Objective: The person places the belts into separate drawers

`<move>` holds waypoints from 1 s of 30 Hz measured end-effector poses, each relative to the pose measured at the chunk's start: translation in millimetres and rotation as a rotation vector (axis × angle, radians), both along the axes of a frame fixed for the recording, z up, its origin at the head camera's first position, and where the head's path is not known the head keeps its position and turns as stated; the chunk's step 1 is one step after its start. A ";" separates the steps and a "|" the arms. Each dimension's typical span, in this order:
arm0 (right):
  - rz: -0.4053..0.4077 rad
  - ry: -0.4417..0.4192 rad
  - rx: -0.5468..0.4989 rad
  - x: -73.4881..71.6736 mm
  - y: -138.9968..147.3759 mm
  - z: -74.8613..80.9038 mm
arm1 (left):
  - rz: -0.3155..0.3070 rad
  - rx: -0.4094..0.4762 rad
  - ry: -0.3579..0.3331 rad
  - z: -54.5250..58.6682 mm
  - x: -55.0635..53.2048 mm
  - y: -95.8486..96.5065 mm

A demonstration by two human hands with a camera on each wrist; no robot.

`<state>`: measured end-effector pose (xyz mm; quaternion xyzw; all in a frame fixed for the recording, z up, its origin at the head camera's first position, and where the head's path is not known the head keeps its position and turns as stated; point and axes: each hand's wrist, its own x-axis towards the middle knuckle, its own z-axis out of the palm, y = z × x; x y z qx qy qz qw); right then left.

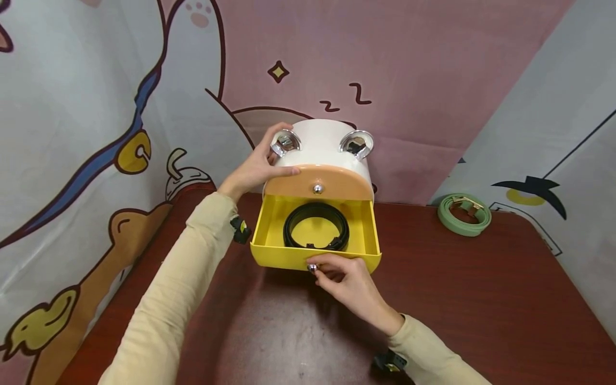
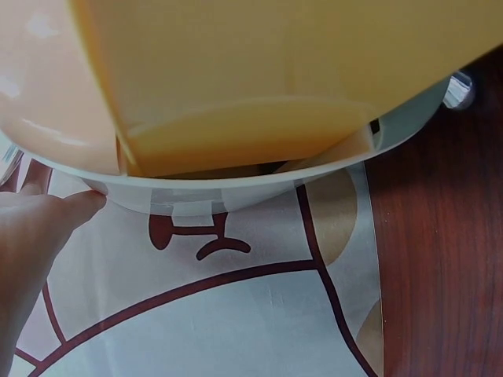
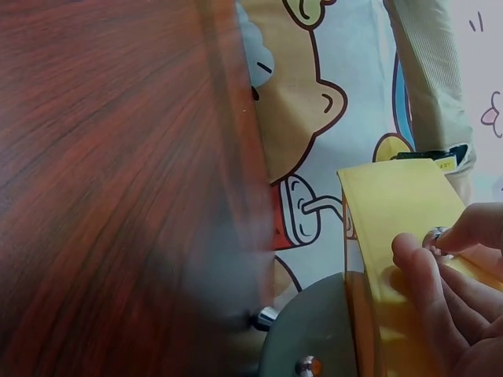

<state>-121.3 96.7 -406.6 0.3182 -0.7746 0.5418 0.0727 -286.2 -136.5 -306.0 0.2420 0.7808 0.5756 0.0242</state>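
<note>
A small white drawer box [image 1: 323,140] with two round chrome knobs like eyes on top stands at the back of the table. Its yellow lower drawer [image 1: 269,259] is pulled out, and a coiled black belt [image 1: 343,227] lies inside. Above it, the orange upper drawer [image 1: 289,186] is closed. My right hand [image 1: 353,286] pinches the silver knob [image 1: 313,267] on the yellow front between thumb and fingers. At the box's upper left side, my left hand [image 1: 260,163] grips the white shell, thumb near the orange front's edge.
A coiled green belt [image 1: 464,215] lies on the right rear of the dark red wooden table [image 1: 457,299]. Behind the table hangs a cartoon-printed cloth [image 1: 409,69], close behind the box.
</note>
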 end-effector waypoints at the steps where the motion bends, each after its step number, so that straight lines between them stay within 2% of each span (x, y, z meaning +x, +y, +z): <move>1: 0.002 0.001 -0.006 -1.4 0.5 -2.2 | -0.002 0.004 0.004 -2.8 -3.3 -0.8; 3: 0.006 -0.001 -0.013 -5.4 1.6 -9.1 | -0.005 0.010 0.008 -5.7 -7.3 -1.8; 8: 0.001 -0.012 -0.019 -9.3 -0.4 -6.6 | -0.003 0.013 0.010 -6.5 -8.4 -2.5; 17: 0.008 0.003 -0.020 -4.2 -6.5 17.2 | -0.019 0.029 0.013 -7.8 -8.5 -2.2; 23: 0.005 0.021 -0.005 -7.0 -5.0 17.9 | -0.010 0.012 0.026 -6.8 -8.7 -2.3; 30: 0.007 -0.006 0.007 -11.7 -4.2 25.1 | -0.035 0.046 0.014 -8.0 -8.3 -1.3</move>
